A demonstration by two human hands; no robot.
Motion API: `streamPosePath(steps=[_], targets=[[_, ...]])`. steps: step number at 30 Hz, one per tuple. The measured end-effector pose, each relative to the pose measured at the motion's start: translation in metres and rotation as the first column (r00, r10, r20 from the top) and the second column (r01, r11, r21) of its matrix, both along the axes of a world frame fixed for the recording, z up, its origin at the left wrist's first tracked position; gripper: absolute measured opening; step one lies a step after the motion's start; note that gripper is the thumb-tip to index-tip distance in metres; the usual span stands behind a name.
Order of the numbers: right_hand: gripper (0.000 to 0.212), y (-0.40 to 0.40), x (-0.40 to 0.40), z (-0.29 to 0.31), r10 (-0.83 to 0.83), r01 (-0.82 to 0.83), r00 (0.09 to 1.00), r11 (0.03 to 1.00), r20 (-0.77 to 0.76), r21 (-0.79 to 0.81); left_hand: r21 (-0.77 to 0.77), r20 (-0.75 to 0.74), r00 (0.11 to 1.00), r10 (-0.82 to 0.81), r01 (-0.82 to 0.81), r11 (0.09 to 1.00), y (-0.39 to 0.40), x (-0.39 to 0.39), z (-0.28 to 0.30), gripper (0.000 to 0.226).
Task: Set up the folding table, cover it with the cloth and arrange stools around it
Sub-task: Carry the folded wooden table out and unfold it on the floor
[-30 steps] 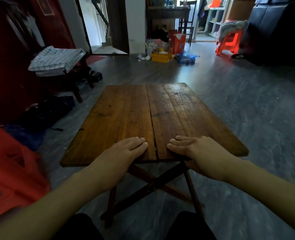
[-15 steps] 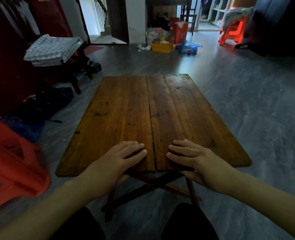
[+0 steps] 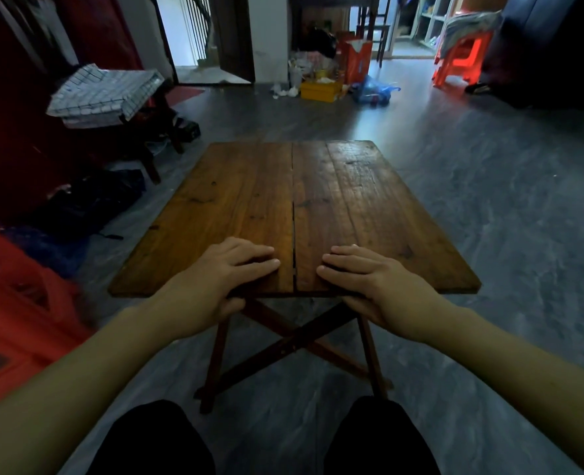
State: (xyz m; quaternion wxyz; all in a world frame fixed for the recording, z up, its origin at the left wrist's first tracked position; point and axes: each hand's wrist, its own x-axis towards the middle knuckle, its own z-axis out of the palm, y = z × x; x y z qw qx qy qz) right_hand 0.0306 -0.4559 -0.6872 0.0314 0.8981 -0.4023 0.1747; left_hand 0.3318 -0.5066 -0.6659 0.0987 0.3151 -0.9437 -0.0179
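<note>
Yellow box (image 3: 320,90) on the grey floor (image 3: 489,200) by the far wall, blue plastic bag (image 3: 373,91) just right of it, red paper bag (image 3: 356,60) behind them. Dark heap (image 3: 91,200) on the floor to my left. Open doorway (image 3: 194,32) at far left, dark sofa (image 3: 554,46) at far right.

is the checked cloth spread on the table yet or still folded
Still folded: the checked cloth lies piled on a dark stool at the left; the table top is bare wood.
</note>
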Motion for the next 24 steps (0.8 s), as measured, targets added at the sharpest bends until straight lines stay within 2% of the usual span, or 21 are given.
streamPosePath(steps=[5,10,13,16,19,24], targets=[[0.053,0.009,0.000,-0.007,-0.003,-0.003,0.998,0.996,0.065,0.094,0.002,-0.011,1.000,-0.020,0.020,1.000,0.011,0.005,-0.010,0.080],[0.051,0.024,0.002,-0.024,0.010,-0.026,0.997,0.980,0.082,0.196,0.000,0.052,0.998,-0.039,0.039,0.999,0.031,0.012,-0.031,0.082],[0.054,0.027,0.006,-0.029,-0.016,-0.009,0.994,0.972,0.106,0.236,0.019,0.021,0.999,-0.029,0.028,0.999,0.033,0.012,-0.037,0.081],[0.071,0.023,0.008,-0.024,-0.096,0.078,0.994,0.957,0.054,0.280,0.018,0.018,1.000,-0.007,0.007,1.000,0.029,0.008,-0.035,0.077],[0.091,0.020,0.011,-0.018,-0.144,0.152,0.988,0.937,-0.050,0.314,0.019,0.066,0.997,0.041,-0.043,0.999,0.027,0.007,-0.032,0.083],[0.098,0.016,0.023,-0.015,-0.181,0.212,0.975,0.931,-0.129,0.297,0.005,0.104,0.988,0.111,-0.112,0.994,0.034,-0.001,-0.032,0.083]])
